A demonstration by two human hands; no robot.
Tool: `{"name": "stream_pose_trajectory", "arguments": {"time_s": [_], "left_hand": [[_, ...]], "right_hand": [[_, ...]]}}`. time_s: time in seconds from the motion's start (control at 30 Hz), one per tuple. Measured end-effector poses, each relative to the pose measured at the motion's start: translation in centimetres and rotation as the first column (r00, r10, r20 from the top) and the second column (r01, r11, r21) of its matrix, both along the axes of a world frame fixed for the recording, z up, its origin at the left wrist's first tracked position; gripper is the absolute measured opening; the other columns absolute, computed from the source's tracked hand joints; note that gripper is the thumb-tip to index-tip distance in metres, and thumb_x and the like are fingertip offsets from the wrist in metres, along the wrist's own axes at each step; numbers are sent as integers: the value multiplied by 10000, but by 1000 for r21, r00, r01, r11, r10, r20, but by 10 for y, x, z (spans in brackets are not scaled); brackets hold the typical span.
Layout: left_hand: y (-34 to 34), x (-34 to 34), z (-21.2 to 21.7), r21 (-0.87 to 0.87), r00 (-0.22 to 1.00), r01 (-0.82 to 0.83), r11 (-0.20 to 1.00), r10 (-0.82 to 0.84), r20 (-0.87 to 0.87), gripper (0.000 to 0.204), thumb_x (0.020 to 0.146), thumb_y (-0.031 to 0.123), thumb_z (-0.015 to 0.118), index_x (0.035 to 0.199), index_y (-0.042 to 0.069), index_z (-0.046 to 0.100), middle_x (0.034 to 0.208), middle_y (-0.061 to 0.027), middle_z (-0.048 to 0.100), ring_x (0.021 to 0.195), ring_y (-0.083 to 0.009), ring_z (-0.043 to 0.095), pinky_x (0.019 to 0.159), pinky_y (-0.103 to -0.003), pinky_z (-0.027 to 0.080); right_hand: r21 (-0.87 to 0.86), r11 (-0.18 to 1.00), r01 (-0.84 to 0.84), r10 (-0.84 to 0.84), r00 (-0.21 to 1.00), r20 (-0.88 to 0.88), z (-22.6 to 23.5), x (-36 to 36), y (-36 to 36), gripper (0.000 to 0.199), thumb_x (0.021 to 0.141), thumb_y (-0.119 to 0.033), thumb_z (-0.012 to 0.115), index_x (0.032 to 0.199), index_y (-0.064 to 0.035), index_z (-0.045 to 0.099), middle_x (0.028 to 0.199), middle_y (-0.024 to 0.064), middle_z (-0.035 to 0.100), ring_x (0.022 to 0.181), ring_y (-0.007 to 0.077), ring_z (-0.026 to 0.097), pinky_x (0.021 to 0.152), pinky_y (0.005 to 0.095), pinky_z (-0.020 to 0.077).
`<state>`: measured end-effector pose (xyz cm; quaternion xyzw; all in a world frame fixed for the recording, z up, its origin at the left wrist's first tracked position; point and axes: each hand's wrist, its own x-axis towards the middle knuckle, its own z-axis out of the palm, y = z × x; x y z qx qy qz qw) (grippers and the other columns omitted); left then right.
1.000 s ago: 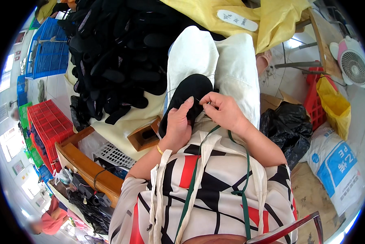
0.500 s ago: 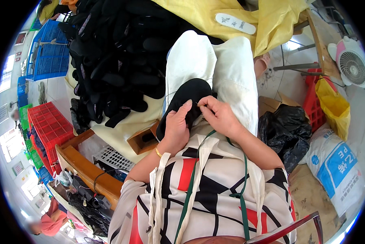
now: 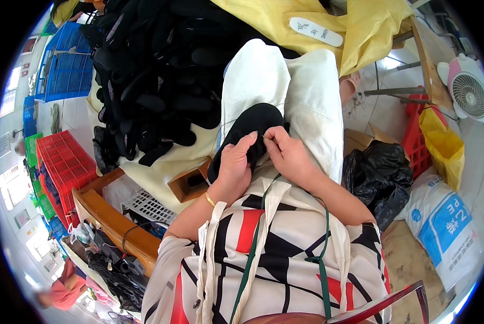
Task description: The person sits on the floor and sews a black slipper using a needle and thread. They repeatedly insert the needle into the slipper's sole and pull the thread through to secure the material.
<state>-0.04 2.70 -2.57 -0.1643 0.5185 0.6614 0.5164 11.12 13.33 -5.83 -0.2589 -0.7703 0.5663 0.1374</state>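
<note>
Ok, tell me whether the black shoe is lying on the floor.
No, the black shoe lies on the person's white-covered lap, gripped by the left hand.

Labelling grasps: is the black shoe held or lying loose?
Held: the left hand grips the black shoe, its thumb on top, over the lap; the right hand is pinched close beside it.

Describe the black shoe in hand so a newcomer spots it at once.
Start at the white-covered lap, upper centre. Against it, the left hand holds the black shoe, the right hand at its right edge. Unlike the black shoe pile at upper left, it shows singly against white.
</note>
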Motion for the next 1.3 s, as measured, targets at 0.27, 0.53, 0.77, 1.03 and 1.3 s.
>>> {"name": "stream_pose_trajectory", "arguments": {"time_s": [0.27,0.53,0.77,1.03,1.3], "left_hand": [[-4,13,-5,63,987,100,993,-91,-134,226,957,87,620,1161,6,674,1126,-71,700,1030,-139,659,920,-287,503],[22,-29,6,-320,357,720,616,-724,-590,62,897,84,650,900,36,689,789,76,608,720,-25,525,619,-223,429],[118,-56,54,-757,-609,653,-22,-610,-507,229,674,180,602,744,-36,632,674,-231,606,643,-397,602,607,-438,478],[94,-34,11,-603,-421,687,404,-455,-785,215,798,113,613,993,42,668,925,-148,664,869,-362,640,735,-438,505],[49,-32,-7,-545,-130,766,341,-748,-650,166,934,185,642,933,20,622,639,-40,516,599,-108,460,575,-289,418]], "right_hand": [[-147,987,-68,83,991,101,31,-8,21,162,928,-71,605,1073,-36,541,774,108,610,653,236,613,619,320,489],[206,976,66,-47,994,-95,49,15,38,101,907,-110,675,971,-49,626,842,90,652,670,249,643,614,336,520],[-832,515,208,-624,756,-197,18,40,41,135,1029,-243,569,991,-113,563,885,49,660,667,117,659,534,216,492],[-950,312,-19,-522,832,-188,-12,67,49,214,1039,-330,528,972,-128,504,761,68,636,586,150,619,496,245,498],[-939,319,124,-460,887,-39,-17,50,40,154,1004,-257,609,974,-110,576,621,-9,503,494,105,463,449,233,362]]}}
